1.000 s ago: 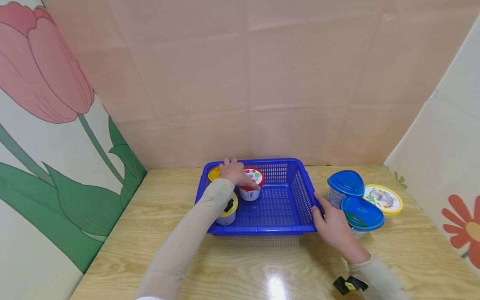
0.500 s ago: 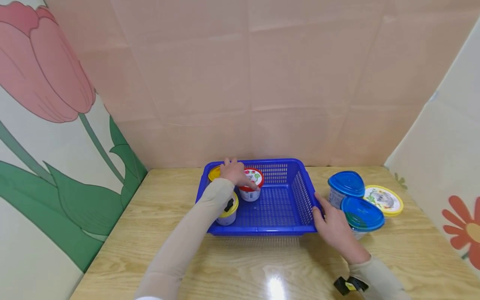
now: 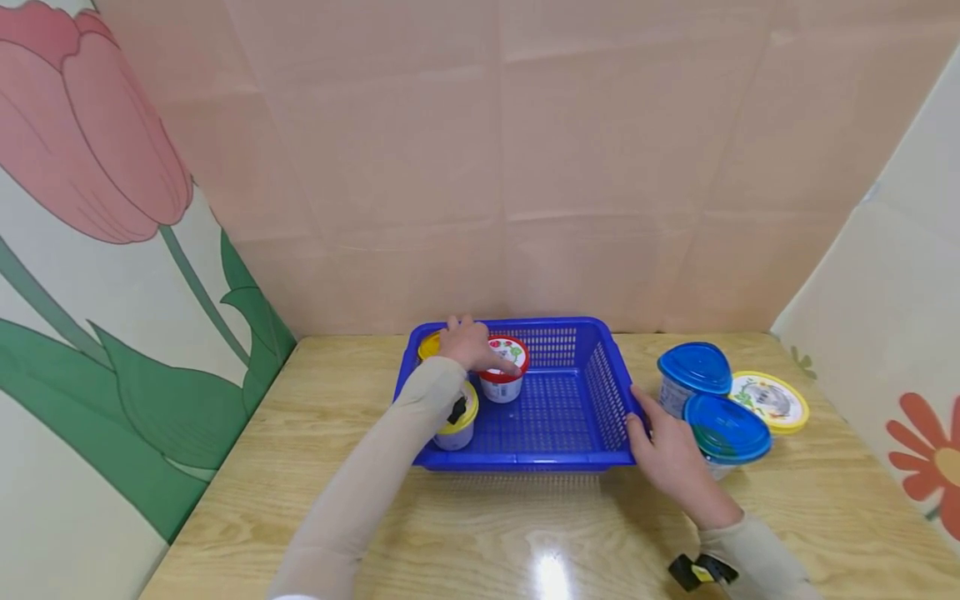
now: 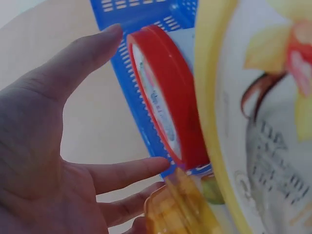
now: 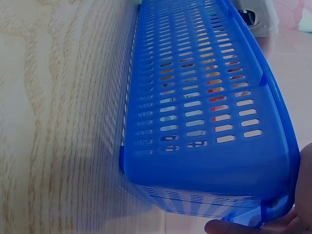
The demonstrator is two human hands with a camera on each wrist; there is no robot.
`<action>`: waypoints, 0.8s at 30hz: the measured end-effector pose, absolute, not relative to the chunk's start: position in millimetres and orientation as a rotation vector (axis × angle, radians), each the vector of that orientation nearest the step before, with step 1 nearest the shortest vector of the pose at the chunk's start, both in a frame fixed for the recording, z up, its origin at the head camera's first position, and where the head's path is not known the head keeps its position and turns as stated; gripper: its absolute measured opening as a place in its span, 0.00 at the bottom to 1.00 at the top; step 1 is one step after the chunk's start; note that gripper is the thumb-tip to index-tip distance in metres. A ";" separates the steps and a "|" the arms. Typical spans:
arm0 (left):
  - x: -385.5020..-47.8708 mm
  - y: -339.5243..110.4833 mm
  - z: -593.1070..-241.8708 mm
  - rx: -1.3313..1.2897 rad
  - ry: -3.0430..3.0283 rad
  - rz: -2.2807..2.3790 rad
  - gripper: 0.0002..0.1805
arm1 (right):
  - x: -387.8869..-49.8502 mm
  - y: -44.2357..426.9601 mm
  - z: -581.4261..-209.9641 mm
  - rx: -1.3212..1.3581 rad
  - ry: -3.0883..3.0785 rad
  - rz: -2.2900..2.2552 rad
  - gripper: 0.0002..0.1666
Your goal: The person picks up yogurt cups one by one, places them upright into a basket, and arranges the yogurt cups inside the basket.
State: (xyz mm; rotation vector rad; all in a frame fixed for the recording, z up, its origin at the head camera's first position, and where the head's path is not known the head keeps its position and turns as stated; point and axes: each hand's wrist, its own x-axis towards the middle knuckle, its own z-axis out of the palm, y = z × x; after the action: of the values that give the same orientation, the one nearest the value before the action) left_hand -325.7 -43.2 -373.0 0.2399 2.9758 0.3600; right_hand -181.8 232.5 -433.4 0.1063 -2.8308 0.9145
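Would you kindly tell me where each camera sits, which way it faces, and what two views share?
Head: worn on the head, facing forward and down at the basket on the table; both sleeves, the left hand and right hand show.
Left wrist: worn on that wrist, facing the red lid and a close yellow-rimmed lid; the left hand shows.
Right wrist: worn on that wrist, facing the basket's slotted outside; part of the right hand shows, lower right.
Shared: head and left wrist views both show the red lid, basket and left hand.
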 end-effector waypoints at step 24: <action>-281.4 -123.2 -326.0 0.498 2.965 0.963 0.25 | -182.5 231.9 -434.7 0.088 -2.840 0.926 0.32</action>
State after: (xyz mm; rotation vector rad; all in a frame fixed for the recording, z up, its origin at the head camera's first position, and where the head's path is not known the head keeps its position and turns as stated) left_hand -281.4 -123.2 -326.0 0.4980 2.9647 0.9626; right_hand -182.5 231.9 -434.7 0.0877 -2.8402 0.9265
